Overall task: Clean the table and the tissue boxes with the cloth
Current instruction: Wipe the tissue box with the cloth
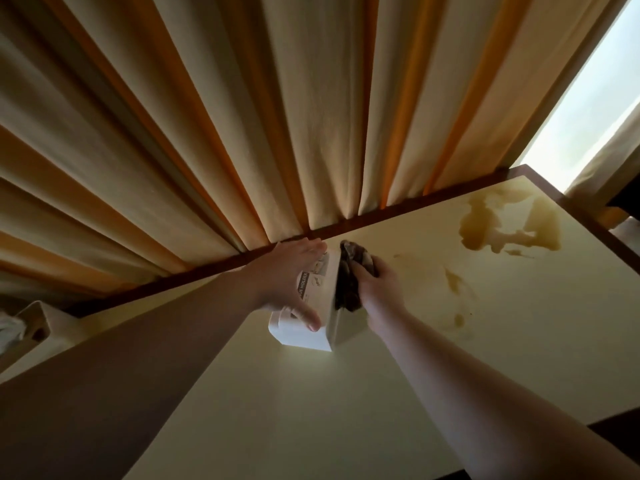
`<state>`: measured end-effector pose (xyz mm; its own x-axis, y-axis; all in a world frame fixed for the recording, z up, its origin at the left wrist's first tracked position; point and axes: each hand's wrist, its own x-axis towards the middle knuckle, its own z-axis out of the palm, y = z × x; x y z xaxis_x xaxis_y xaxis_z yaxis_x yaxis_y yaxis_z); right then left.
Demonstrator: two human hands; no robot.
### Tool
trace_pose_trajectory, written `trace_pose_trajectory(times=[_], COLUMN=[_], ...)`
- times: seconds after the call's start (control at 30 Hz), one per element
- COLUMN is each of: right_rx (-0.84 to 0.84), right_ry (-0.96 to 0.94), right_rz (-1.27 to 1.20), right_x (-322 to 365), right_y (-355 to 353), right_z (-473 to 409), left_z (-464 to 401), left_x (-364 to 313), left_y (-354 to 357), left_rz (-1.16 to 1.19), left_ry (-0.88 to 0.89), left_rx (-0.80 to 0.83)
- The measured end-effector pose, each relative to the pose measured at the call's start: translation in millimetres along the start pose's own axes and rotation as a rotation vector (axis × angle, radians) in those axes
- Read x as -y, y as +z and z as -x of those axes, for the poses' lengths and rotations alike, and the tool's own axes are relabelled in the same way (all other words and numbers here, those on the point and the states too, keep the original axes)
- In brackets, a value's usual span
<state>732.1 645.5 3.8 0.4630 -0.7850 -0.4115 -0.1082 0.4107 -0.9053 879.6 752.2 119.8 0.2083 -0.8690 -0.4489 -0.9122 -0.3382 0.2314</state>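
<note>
While the head camera looks down along both forearms, a white tissue box [313,306] stands on the pale worktop [346,410], close to its dark wooden far edge. What is inside this box I cannot tell, because no opening shows. It is a smooth white box with rounded corners, and on the face under the left hand there is a printed label where the word "HOLDER" can be read.

The left hand [287,282] lies over the top and left face of the box with the fingers spread and rather straight; the thumb reaches down to the near corner. The right hand [375,282] is curled around a dark, crumpled cloth [349,278] and presses it against the right face of the box.

At the left edge of the picture, a second tissue box [33,327] stands well apart from the first, and some white tissue [10,332] shows at its open side.

On the right part of the worktop, brownish spill stains [512,223] spread out in large patches, with smaller marks [455,282] nearer to the right hand. Behind the worktop hang cream and orange curtains [242,116], touching its far edge. A bright window [588,109] shows at the right.
</note>
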Motion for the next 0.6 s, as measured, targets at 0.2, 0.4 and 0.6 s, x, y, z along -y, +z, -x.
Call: trace_pose_trajectory(times=[0.2,0.4,0.6], right_rx=[0.041,0.052,0.044], right_ry=[0.079,0.092,0.034], right_rz=[0.182,0.131,-0.007], right_x=[-18.3,-61.4,-14.9], right_y=[-4.4,-13.4,-6.4], right_z=[-17.9,40.5,16.9], left_z=[-3.0,-2.8,-3.5], left_x=[5.1,3.9,5.2], left_y=[4.8,4.1,6.0], left_rz=[0.014,0.054,0.08], left_ry=[-0.026,-0.032,-0.039], left_rx=[0.0,0.011,-0.01])
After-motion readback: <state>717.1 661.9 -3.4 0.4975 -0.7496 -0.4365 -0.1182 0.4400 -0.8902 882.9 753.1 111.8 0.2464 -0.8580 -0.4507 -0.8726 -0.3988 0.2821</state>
